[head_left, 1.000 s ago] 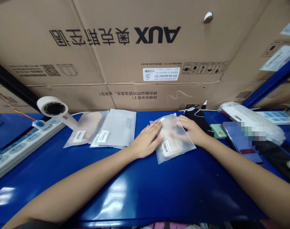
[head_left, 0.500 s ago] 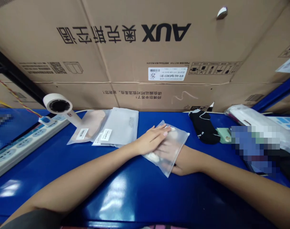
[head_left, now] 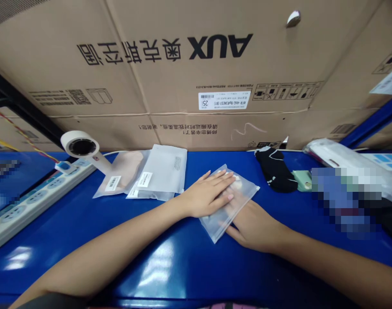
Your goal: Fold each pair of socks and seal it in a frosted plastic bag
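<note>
A frosted zip bag [head_left: 220, 225] lies on the blue table, tilted, with its slider edge to the right. Inside it a small whitish thing [head_left: 237, 183] shows dimly; its kind I cannot make out. My left hand [head_left: 211, 193] rests flat on top of the bag with fingers stretched out. From the right, my right hand [head_left: 250, 221] reaches in through the bag's mouth. Its fingers show faintly through the film, stretched out under my left hand and partly hidden; the thumb lies at the mouth's lower edge.
Left of my hands lie two frosted packets, a blank white one [head_left: 165, 171] and one with pinkish contents [head_left: 126, 167]. Behind them are a white handheld fan [head_left: 102, 161] and a power strip [head_left: 37, 197]. Black socks [head_left: 276, 169] and a wrapped white package [head_left: 350, 165] sit right. A cardboard box [head_left: 170, 86] stands behind.
My right hand has drawn back a little out of the bag, toward me. My left hand has slid slightly right over the bag, which has turned a little.
</note>
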Demonstrator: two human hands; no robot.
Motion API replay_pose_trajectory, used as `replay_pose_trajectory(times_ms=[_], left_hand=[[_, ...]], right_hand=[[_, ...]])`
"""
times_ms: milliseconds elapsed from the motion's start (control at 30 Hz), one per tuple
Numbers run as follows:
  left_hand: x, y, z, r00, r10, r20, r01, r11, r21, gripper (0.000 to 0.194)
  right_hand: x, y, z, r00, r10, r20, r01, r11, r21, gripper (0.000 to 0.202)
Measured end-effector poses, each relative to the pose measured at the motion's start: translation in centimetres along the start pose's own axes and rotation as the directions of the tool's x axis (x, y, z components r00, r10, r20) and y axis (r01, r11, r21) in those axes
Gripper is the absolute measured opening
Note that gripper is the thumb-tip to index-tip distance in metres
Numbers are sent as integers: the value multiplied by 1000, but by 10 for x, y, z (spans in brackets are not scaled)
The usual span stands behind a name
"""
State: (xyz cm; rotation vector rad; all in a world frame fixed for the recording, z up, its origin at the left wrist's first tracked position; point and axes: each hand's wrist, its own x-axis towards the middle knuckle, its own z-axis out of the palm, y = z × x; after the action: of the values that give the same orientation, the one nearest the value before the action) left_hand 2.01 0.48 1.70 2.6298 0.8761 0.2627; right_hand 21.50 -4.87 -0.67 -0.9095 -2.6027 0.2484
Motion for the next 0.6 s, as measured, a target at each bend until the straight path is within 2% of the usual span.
replay_pose_trajectory(times_ms=[167, 400, 600], left_hand=[[1, 0, 3, 1000, 27, -2, -26, 999, 44, 68], [3, 2, 9, 1000, -8, 18, 7, 997, 81, 72], [3, 7, 16, 1000, -17, 7, 16, 990, 141, 82]], right_hand=[[-11, 8, 1, 980, 147, -137, -161, 983, -91, 81], [-14, 9, 3, 991, 123, -60, -127, 990, -61, 89], [-5, 14, 7, 977, 186, -101, -194, 978, -74, 88]])
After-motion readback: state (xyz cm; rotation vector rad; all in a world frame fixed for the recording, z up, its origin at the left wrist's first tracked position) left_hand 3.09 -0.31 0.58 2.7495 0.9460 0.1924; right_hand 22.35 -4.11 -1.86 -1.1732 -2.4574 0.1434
